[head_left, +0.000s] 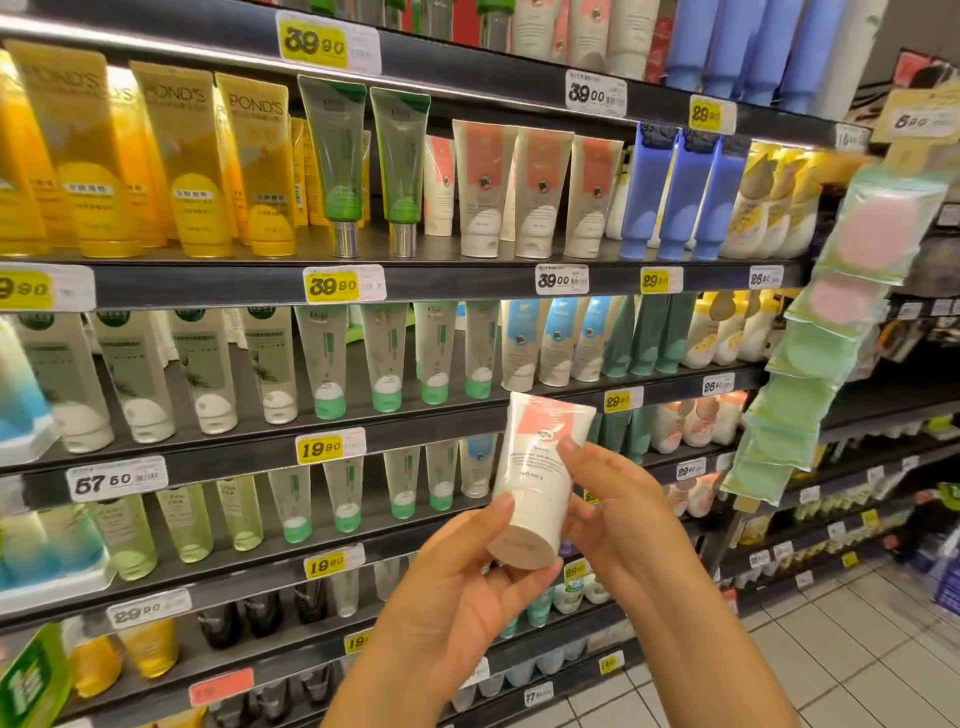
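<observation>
Gripped two-handed: tube (540, 467), cap end down in left hand (467, 587), right hand (618, 509) pinching body; axis near-upright.

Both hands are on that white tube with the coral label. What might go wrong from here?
1. The white tube rests cap-down in the left hand, with the right hand only pinching its side; it might slip to the tiled floor.
2. Returning it, it might land among the blue-labelled tubes just behind; its matching tubes stand higher.
</observation>
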